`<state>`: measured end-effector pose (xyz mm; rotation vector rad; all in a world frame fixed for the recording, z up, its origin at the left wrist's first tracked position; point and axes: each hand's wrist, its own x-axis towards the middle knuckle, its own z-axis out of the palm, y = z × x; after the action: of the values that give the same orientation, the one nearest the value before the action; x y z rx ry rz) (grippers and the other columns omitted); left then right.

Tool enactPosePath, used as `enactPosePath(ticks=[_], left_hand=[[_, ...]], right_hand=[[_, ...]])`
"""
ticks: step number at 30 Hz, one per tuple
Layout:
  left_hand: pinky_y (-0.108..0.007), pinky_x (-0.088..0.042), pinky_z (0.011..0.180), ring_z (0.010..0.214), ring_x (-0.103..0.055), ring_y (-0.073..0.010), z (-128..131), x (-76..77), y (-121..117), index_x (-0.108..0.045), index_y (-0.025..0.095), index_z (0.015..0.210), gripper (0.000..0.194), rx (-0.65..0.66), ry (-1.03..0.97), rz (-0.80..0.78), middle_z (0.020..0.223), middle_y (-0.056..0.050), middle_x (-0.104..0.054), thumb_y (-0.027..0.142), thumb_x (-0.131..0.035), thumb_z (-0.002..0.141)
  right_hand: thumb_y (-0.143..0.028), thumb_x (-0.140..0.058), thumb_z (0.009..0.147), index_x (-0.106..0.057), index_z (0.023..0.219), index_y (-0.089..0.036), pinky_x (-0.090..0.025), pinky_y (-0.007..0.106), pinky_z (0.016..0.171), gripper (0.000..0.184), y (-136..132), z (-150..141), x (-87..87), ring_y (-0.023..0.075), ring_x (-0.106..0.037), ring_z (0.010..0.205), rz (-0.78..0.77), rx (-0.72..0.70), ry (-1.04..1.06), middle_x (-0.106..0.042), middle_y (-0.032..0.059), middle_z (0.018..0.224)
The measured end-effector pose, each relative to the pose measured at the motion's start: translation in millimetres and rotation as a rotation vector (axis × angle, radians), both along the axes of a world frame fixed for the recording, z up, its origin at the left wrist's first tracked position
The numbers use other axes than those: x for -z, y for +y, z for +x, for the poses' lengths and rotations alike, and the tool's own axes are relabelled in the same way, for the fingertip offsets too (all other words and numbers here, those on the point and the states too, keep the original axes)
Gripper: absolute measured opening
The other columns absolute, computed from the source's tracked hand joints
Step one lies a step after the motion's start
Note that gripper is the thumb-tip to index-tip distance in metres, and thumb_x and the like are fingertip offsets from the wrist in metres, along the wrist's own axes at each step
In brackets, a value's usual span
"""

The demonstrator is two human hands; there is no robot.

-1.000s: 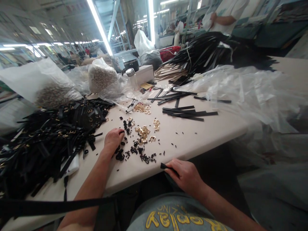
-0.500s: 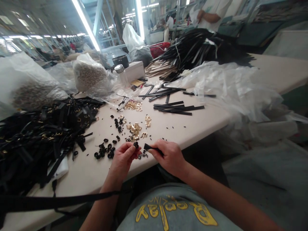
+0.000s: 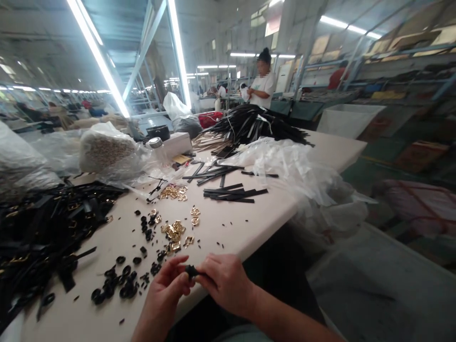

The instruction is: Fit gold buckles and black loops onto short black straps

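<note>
Near the front edge of the table my two hands meet at a small black loop (image 3: 191, 270). My left hand (image 3: 167, 287) pinches this loop between thumb and fingers. Closed around a black strap, mostly hidden now by its fingers, my right hand (image 3: 228, 284) brings the strap's end up against the loop. Whether the strap passes through the loop I cannot tell. Just beyond lie gold metal buckles (image 3: 174, 230), and left of my hands are several black coiled loops (image 3: 128, 288) with tiny black bits scattered among them.
Black straps with gold buckles (image 3: 67, 223) are heaped at the left. Cut black strips (image 3: 235, 193) lie mid-table, with clear plastic sheeting (image 3: 285, 166) draped over the right edge. Behind are a filled plastic bag (image 3: 107, 149), a strap bundle (image 3: 249, 123) and a standing person (image 3: 263, 88).
My hands have come together, and the strap's end, which stood apart from the loop, now meets it. The view has tilted up and turned right.
</note>
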<state>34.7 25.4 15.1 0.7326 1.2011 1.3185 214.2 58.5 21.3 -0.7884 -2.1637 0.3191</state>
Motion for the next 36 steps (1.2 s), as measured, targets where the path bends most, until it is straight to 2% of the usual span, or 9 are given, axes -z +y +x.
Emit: enactPosePath(ticks=[5, 7, 10, 13, 16, 20, 26, 31, 36], left_hand=[[-0.026, -0.048, 0.056, 0.053, -0.056, -0.0145, -8.1, -4.6, -6.0, -0.077, 0.019, 0.074, 0.037, 0.266, 0.146, -0.083, 0.058, -0.004, -0.067, 0.045, -0.091, 0.051], [-0.027, -0.049, 0.056, 0.053, -0.057, -0.0157, -8.2, -4.0, -10.4, -0.078, 0.020, 0.075, 0.038, 0.316, 0.153, -0.116, 0.057, -0.004, -0.067, 0.047, -0.090, 0.051], [-0.026, -0.049, 0.057, 0.056, -0.059, -0.0159, -4.5, 1.2, -18.1, -0.077, 0.020, 0.077, 0.038, 0.242, 0.165, -0.104, 0.060, -0.003, -0.069, 0.049, -0.089, 0.055], [-0.026, -0.052, 0.062, 0.062, -0.063, -0.0166, -2.0, 9.4, -23.0, -0.075, 0.020, 0.080, 0.040, 0.124, 0.164, -0.098, 0.071, -0.003, -0.072, 0.049, -0.089, 0.055], [-0.026, -0.052, 0.061, 0.061, -0.063, -0.0170, -3.0, 15.8, -22.0, -0.072, 0.019, 0.081, 0.044, 0.172, 0.148, -0.116, 0.070, -0.003, -0.072, 0.050, -0.089, 0.054], [-0.024, -0.049, 0.058, 0.058, -0.061, -0.0146, -2.3, 11.7, -18.6, -0.068, 0.018, 0.082, 0.041, 0.248, 0.112, -0.095, 0.062, -0.001, -0.067, 0.048, -0.087, 0.060], [-0.023, -0.048, 0.066, 0.067, -0.059, -0.0127, 4.3, 4.8, -22.1, -0.070, 0.016, 0.083, 0.026, 0.321, 0.159, -0.005, 0.076, -0.002, -0.071, 0.033, -0.083, 0.068], [-0.024, -0.048, 0.070, 0.071, -0.059, -0.0129, 6.8, 13.6, -24.4, -0.071, 0.016, 0.085, 0.018, 0.349, 0.150, 0.048, 0.081, -0.002, -0.071, 0.023, -0.078, 0.070], [-0.022, -0.044, 0.057, 0.058, -0.055, -0.0108, -2.2, 11.5, -25.9, -0.063, 0.015, 0.078, 0.025, 0.250, 0.184, 0.003, 0.064, 0.001, -0.064, 0.034, -0.078, 0.073]], right_hand=[[-0.038, -0.041, 0.102, -0.057, 0.078, -0.020, -0.034, 0.027, 0.052, 0.034, -4.5, 9.2, 8.5, 0.0137, -0.055, 0.057, 0.100, -0.076, -0.087, -0.059, 0.0000, 0.066], [-0.037, -0.040, 0.101, -0.056, 0.075, -0.020, -0.032, 0.027, 0.050, 0.035, -7.4, 10.8, 13.0, 0.0132, -0.053, 0.053, 0.122, -0.097, -0.120, -0.059, 0.0000, 0.065], [-0.043, -0.040, 0.102, -0.058, 0.081, -0.020, -0.036, 0.026, 0.051, 0.036, -11.9, 10.8, 16.0, 0.0131, -0.058, 0.055, 0.065, -0.095, -0.075, -0.063, 0.0005, 0.067], [-0.044, -0.040, 0.102, -0.059, 0.108, -0.019, -0.042, 0.024, 0.055, 0.032, -15.8, 8.9, 14.4, 0.0143, -0.065, 0.059, -0.085, -0.049, 0.003, -0.070, 0.0009, 0.073], [-0.036, -0.037, 0.103, -0.053, 0.127, -0.017, -0.043, 0.024, 0.055, 0.034, -17.4, 5.7, 13.0, 0.0152, -0.066, 0.056, -0.167, 0.008, 0.019, -0.072, 0.0005, 0.070], [-0.032, -0.032, 0.105, -0.056, 0.126, -0.016, -0.043, 0.023, 0.052, 0.036, -17.3, 3.6, 14.9, 0.0151, -0.065, 0.052, -0.174, 0.055, 0.028, -0.073, 0.0021, 0.068], [-0.032, -0.034, 0.105, -0.061, 0.121, -0.015, -0.047, 0.023, 0.056, 0.036, -19.8, 6.5, 21.3, 0.0170, -0.071, 0.059, -0.054, 0.045, -0.048, -0.077, 0.0077, 0.080], [-0.030, -0.035, 0.105, -0.061, 0.122, -0.015, -0.050, 0.023, 0.061, 0.034, -20.7, 0.9, 23.5, 0.0167, -0.073, 0.066, -0.172, -0.015, -0.002, -0.077, 0.0062, 0.082], [-0.030, -0.036, 0.103, -0.060, 0.124, -0.015, -0.044, 0.023, 0.054, 0.035, -18.7, -1.0, 19.0, 0.0150, -0.065, 0.053, -0.274, 0.002, 0.006, -0.069, 0.0009, 0.063]])
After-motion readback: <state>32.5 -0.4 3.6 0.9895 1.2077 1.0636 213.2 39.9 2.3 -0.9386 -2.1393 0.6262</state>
